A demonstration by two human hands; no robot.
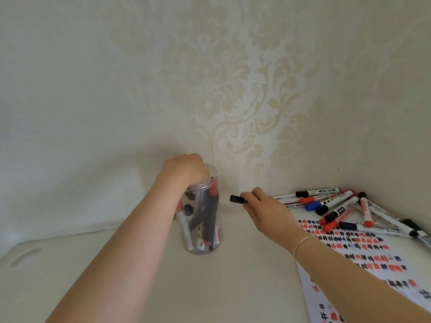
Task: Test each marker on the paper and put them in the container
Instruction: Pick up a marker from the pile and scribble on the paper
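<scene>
Left hand (186, 170) curled over the rim of the clear plastic container (204, 238), fingers dipping inside; grasp on any one marker cannot be told. Container upright near the table's (233, 283) back edge, holding several red, black and blue capped markers. Right hand (265, 210) gripping a black-capped marker (236, 199), cap end pointing toward the container. Loose marker pile (345, 206) at the back right corner, lying partly on scribble-covered paper (363, 257) along the right edge.

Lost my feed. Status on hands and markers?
Left hand at container mouth, grip unclear. Right hand grips black-capped marker. Loose markers wait on paper. Nothing blocking.
</scene>
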